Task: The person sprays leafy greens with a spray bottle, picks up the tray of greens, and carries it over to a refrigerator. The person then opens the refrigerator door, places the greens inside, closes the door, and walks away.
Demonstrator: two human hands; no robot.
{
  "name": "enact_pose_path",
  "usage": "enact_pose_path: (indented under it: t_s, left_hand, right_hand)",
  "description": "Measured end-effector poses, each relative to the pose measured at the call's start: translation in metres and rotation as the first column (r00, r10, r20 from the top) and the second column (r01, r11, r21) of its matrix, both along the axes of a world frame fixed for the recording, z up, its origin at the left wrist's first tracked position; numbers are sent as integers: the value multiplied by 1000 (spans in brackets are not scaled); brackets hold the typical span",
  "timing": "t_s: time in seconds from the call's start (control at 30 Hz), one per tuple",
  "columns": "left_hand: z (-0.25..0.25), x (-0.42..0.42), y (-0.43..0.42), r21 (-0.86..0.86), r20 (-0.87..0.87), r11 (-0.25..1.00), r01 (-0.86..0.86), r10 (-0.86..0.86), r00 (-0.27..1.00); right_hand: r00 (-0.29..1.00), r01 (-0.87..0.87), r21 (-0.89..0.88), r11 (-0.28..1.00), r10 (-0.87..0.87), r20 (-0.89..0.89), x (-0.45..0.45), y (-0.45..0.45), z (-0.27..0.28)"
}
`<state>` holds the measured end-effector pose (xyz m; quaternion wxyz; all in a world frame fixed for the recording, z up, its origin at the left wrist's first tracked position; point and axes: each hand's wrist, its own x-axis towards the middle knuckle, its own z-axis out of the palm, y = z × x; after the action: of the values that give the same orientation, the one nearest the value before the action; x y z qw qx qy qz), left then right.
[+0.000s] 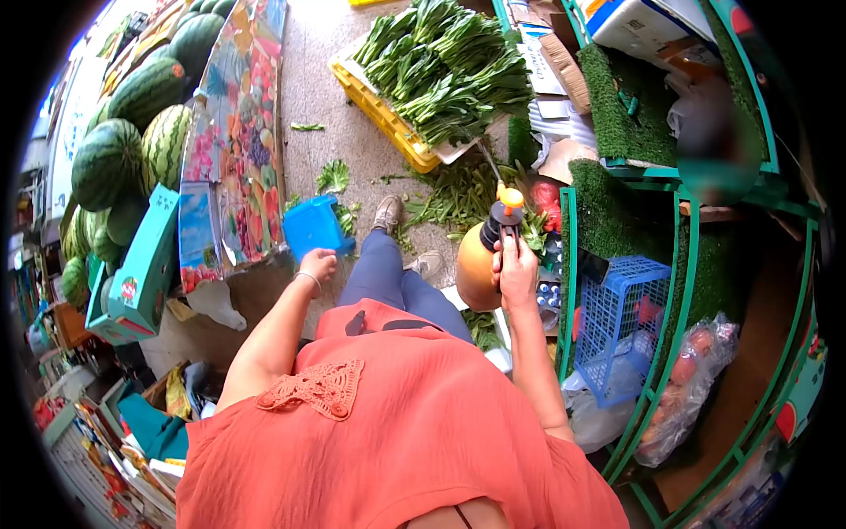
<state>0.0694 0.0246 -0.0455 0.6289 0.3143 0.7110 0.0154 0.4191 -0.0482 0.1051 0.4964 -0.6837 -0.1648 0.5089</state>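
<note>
My right grip (516,271) clasps the pump sprayer (477,275), positioned before me and near the leafy greens (441,75) stacked above the yellow crate (381,116). My left grip (317,267), curled, adjoins the blue container (315,226); I cannot tell whether it is holding the container.

A crochet-patched coral top (397,441) is worn with navy trousers (374,275) and a bracelet (308,277)

Holds upright in the right hand (518,269) a rounded orange spray bottle (477,271) with black neck (491,232) and orange nozzle (509,197), and, close at the left hand (318,264), a blue plastic object (315,224).
</note>
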Motion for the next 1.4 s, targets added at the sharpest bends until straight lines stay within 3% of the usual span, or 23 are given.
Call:
enact_pose_path:
  t_s: [0.1, 0.2, 0.3, 0.37, 0.43, 0.5, 0.57, 0.7, 0.77, 0.83, 0.97, 1.0, 1.07, 1.1, 1.17, 1.23, 1.3, 1.33, 1.37, 1.4]
  left_hand:
    - [-26, -6, 5, -60, 36, 998, 2, 0, 999]
    - [-21, 13, 31, -67, -177, 966, 251, -259, 950]
    - [-27, 39, 76, -96, -152, 927, 362, -373, 915]
    - [-31, 62, 119, 6, -139, 826, 564, -558, 818]
    - [-45, 96, 173, 72, -170, 684, 726, -709, 685]
    - [-107, 113, 226, 213, -129, 737, 641, -629, 767]
    - [-79, 149, 286, 281, -276, 566, 775, -726, 630]
    - [-96, 231, 389, 347, -379, 415, 841, -758, 531]
    - [-95, 279, 434, 301, -459, 288, 909, -792, 403]
    - [-96, 324, 469, 363, -530, 249, 898, -738, 419]
    - [-113, 385, 504, 584, -587, 82, 807, -644, 490]
    - [-114, 397, 508, 558, -565, 142, 818, -657, 500]
    - [-124, 419, 512, 533, -514, 265, 804, -654, 556]
    - [-120, 422, 512, 420, -593, 234, 877, -661, 461]
    - [-124, 426, 501, 305, -711, 66, 950, -648, 273]
    - [-129, 423, 481, 297, -775, -32, 954, -592, 221]
    - [-134, 416, 474, 276, -830, -261, 925, -550, 92]
    - [-132, 414, 478, 239, -802, -250, 938, -596, 45]
    - [-131, 417, 485, 214, -763, -146, 966, -643, 72]
    - [-128, 422, 489, 224, -732, -78, 971, -671, 115]
  right_hand:
    - [997, -74, 40, 996, 73, 32, 13, -3, -1]
    - [996, 79, 68, 995, -81, 30, 16, 0, 6]
    - [986, 167, 92, 982, -168, 1, 26, 15, 9]
    - [985, -49, 89, 995, 34, 167, 30, 34, 14]
    - [988, 89, 54, 995, -95, 122, 30, 59, 20]
    - [986, 60, -2, 998, -59, 158, 35, 84, 20]
    - [991, -27, -49, 998, 33, 130, 30, 116, 25]
    - [983, 185, -79, 980, -185, -2, 33, 179, 21]
    - [999, 47, -88, 995, -46, 21, 41, 209, 15]
    - [999, 18, -76, 997, -14, 53, 41, 241, 9]
    - [986, 162, -147, 976, -167, -23, 43, 271, -6]
    - [991, 121, -189, 974, -129, -32, 43, 277, -6]
    - [976, 216, -212, 953, -216, 22, 38, 277, -15]
    - [959, 276, -223, 935, -282, 5, 36, 274, -19]
    - [847, 519, -213, 828, -532, -2, 35, 257, -28]
    - [856, 493, -245, 835, -516, -32, 35, 251, -28]
    - [954, 284, -312, 907, -301, -7, 33, 255, -19]
    - [955, 282, -304, 910, -295, 1, 29, 253, -18]
    - [952, 291, -308, 906, -306, 1, 25, 248, -19]
    - [902, 415, -329, 848, -431, 27, 22, 239, -22]
